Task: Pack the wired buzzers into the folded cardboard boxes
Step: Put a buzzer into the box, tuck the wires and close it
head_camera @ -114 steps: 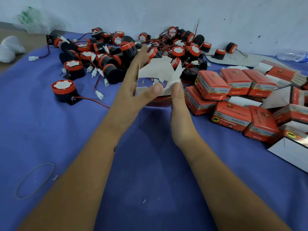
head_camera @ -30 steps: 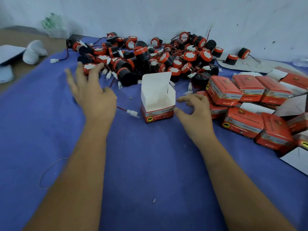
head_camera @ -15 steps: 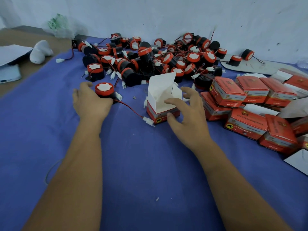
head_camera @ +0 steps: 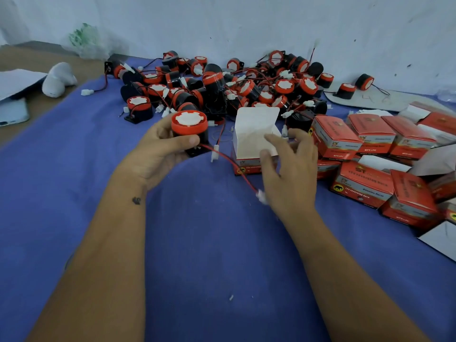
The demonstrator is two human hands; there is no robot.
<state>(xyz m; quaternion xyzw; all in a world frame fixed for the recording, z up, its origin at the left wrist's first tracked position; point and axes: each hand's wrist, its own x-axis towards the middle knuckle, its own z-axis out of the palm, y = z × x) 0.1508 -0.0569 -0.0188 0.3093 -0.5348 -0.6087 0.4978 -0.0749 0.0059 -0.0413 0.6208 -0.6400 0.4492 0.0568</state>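
Gripping a buzzer (head_camera: 189, 130), the left hand (head_camera: 158, 154) holds it; the right hand (head_camera: 288, 174), fingers loosely spread, touches the open box (head_camera: 254, 141).

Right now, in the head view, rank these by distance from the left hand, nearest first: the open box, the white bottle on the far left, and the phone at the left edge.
From the left hand:
1. Open box, just to its right.
2. White bottle, far back on the left.
3. Phone, at the left edge.
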